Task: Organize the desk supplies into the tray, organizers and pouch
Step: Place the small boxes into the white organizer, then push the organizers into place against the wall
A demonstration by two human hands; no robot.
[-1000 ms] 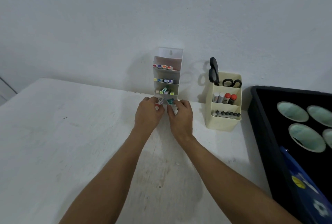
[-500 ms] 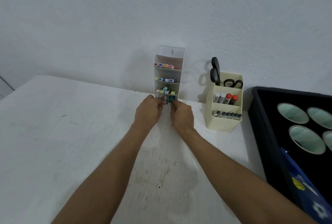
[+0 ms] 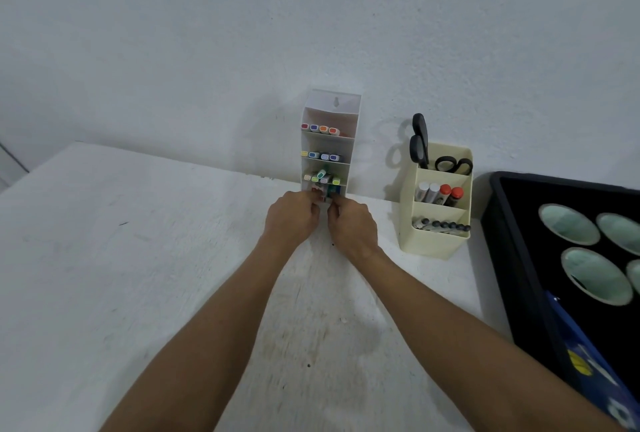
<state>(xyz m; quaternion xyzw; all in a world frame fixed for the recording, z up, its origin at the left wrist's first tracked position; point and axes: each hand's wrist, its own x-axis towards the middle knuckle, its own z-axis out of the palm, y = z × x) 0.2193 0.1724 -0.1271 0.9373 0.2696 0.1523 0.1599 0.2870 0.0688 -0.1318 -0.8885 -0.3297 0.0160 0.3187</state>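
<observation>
Landmark: the white tiered organizer [image 3: 329, 144], stood against the wall at the far edge of the table [image 3: 104, 275], is taken as reference for all places.
Done so far: the three upper shelves of the tiered organizer are seen filled with rows of coloured markers [image 3: 320, 128]. To its right, the cream organizer [image 3: 434, 203] is seen loaded with scissors [image 3: 420, 142] at the back, thick markers in the middle and dark pens in front. Further right, round pale discs are laid in the black tray [image 3: 498, 241].
In hand: a few small markers [image 3: 325, 193] are being fed into the lowest shelf of the tiered organizer.
Left hand [image 3: 291, 220]: fingers are curled and pinched on the small markers at the shelf mouth.
Right hand [image 3: 353, 223]: fingers are likewise curled onto the same small markers, just beside the left hand.
Left to do: judged nearly finished; seating this last bunch appears to remain.
Pouch: a blue pouch [image 3: 588, 362] is seen at the near edge of the tray, well right of the tiered organizer; whether it is filled cannot be told.
Hidden or unclear: the fingertips and the bottom shelf's contents are covered by the hands; the tray and pouch are cut off by the frame edge.
</observation>
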